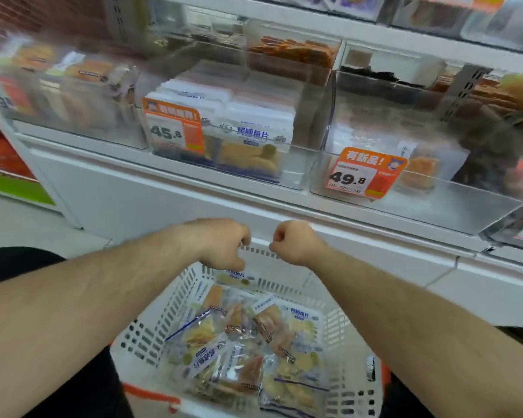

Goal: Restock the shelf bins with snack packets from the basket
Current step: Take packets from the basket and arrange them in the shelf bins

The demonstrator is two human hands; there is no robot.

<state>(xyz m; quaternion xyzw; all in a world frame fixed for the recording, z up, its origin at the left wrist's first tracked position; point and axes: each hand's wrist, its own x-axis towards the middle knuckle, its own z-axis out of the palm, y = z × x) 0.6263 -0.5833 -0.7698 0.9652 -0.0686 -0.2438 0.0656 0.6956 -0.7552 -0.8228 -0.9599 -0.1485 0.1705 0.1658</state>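
Snack packets [248, 339] loose in white basket [151, 321], left hand [224, 245] and right hand [293, 245] both fisted, gripping its far rim.

Single head view, looking forward-down, close over basket [151, 327], shelf [194, 200] ahead

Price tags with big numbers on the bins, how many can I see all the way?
2. The 45.8 tag is on the middle bin. The 49.8 tag is on the bin to its right. Two more peek in, cut off at the left and right edges.
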